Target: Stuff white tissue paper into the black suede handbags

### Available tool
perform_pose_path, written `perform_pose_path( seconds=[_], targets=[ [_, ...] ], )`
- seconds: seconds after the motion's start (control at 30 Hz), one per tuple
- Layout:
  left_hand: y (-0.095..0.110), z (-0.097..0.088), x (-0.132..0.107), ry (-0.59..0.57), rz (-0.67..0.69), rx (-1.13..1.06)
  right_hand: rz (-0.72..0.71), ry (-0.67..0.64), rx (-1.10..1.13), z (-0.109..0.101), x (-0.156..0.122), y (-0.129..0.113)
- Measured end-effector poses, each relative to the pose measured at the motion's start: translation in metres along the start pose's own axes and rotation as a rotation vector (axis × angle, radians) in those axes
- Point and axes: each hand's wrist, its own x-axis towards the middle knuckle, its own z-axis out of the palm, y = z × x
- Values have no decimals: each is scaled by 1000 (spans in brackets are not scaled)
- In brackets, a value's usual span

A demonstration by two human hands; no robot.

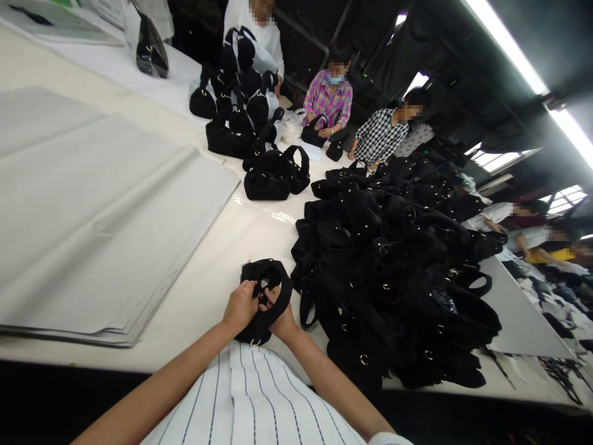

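Note:
A small black fabric bag (266, 278) with gold rings lies at the near edge of the white table (217, 259), right in front of me. My left hand (241, 305) is closed on its left side, fingers pinched near a gold ring. My right hand (277, 309) grips the bag's right side, partly hidden by the black fabric that wraps over it. Just to the right rises a large heap of the same black bags (393, 272).
A stack of large white paper sheets (92, 210) covers the table's left. Finished stuffed black bags (273, 176) stand farther back. Three people (330, 99) sit or stand at the far end, handling bags. More workers are at the right.

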Motion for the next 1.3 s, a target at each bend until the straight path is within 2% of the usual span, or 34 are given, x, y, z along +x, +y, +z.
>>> perform_pose_path(
  seconds=[0.2,0.4,0.57,0.73,1.0,1.13,1.3],
  targets=[
    [-17,-13,20,-145,-13,-179,70,52,246,-4,2,4],
    [-35,-17,25,-246,-62,-392,292,122,544,4,7,1],
    [-32,-20,30,-336,-92,-469,426,62,704,-4,14,-2],
    [-28,-19,35,-356,-107,-451,501,10,777,-9,18,2],
    [-30,-20,42,-262,-173,-495,510,52,829,8,27,1],
    [-39,-27,32,-210,-240,-617,504,71,867,18,34,3],
    [-52,-32,22,29,-343,-628,531,115,910,11,29,11]
  ],
)
